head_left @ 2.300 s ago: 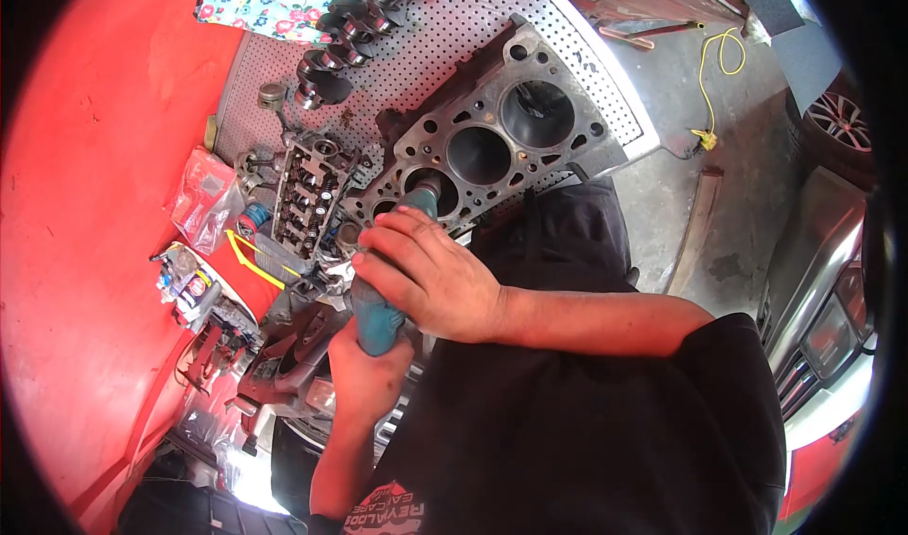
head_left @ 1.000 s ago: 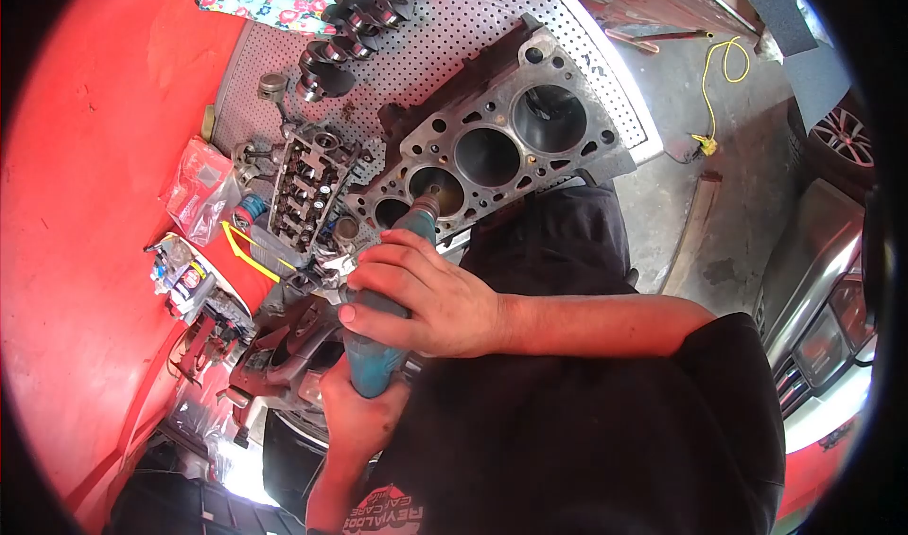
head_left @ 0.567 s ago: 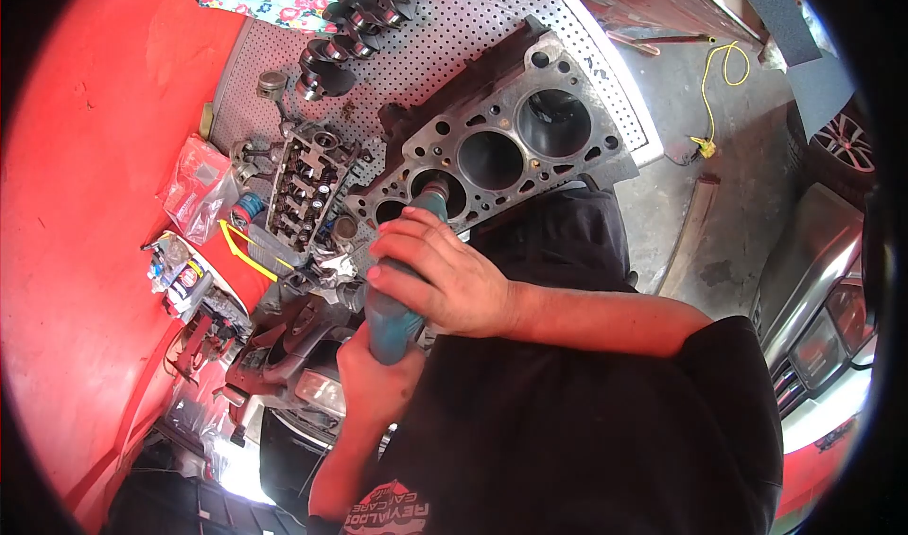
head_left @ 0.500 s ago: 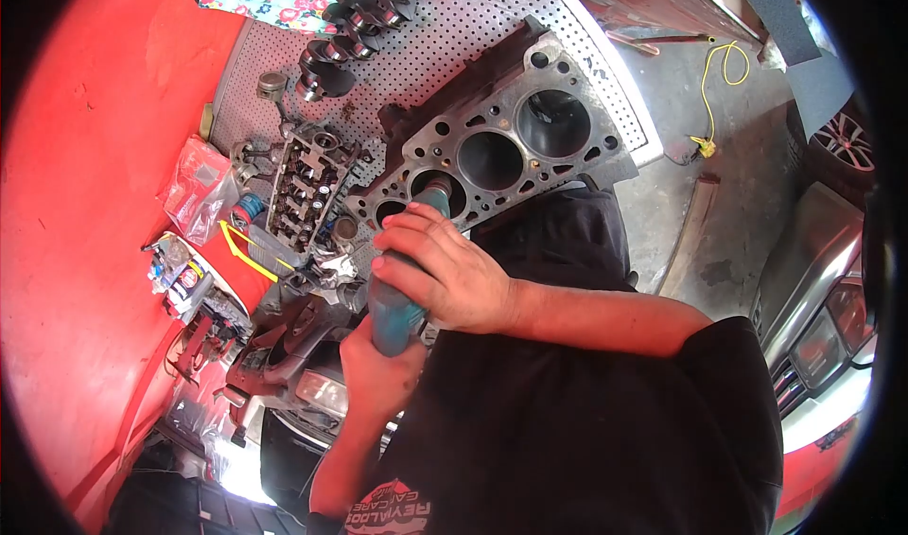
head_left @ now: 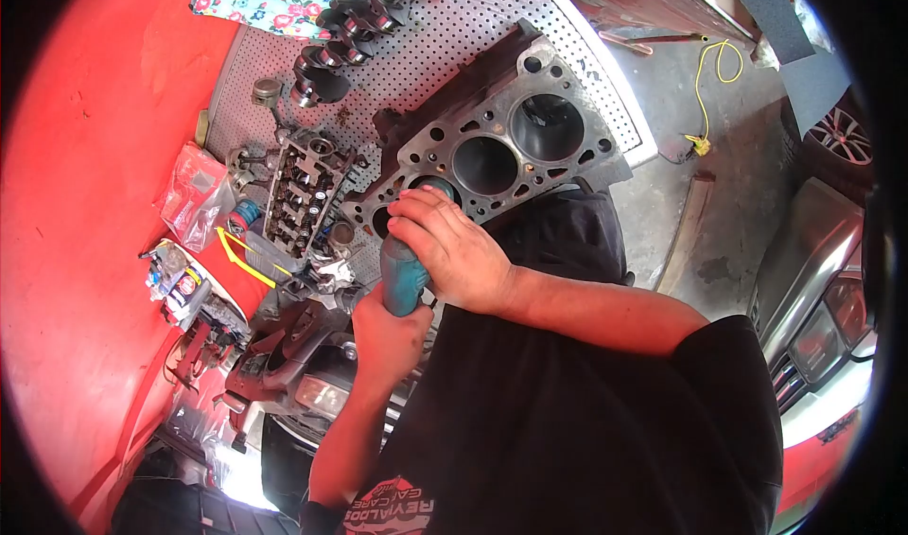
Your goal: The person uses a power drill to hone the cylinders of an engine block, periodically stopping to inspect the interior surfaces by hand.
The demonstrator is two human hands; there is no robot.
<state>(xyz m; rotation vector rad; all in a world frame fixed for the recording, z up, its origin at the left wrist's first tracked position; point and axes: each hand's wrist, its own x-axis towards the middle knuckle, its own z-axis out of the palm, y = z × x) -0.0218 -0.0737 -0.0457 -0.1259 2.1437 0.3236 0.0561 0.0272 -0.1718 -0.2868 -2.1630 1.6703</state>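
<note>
A teal power drill (head_left: 404,284) points into one of the round cylinder bores of a grey engine block (head_left: 445,155). My left hand (head_left: 390,338) is wrapped around its rear grip, low in the middle of the view. Over the front of the drill body lies my right hand (head_left: 459,256), its fingers curled around the housing close to the block's top face. The drill's front end sits at the bore opening, and whatever it carries inside is hidden. Two larger open bores show farther right on the block.
A cylinder head (head_left: 301,194) and a piston (head_left: 267,90) lie left of the block on a perforated metal table (head_left: 454,38). The crankshaft (head_left: 350,29) rests behind, beside a flowered cloth (head_left: 274,0). Cars stand at both sides; a yellow cord (head_left: 700,95) lies on the floor.
Both hands and the drill have moved up toward the block. The drill's front end, which stood out of the bore before, is now farther in. The view has shifted slightly.
</note>
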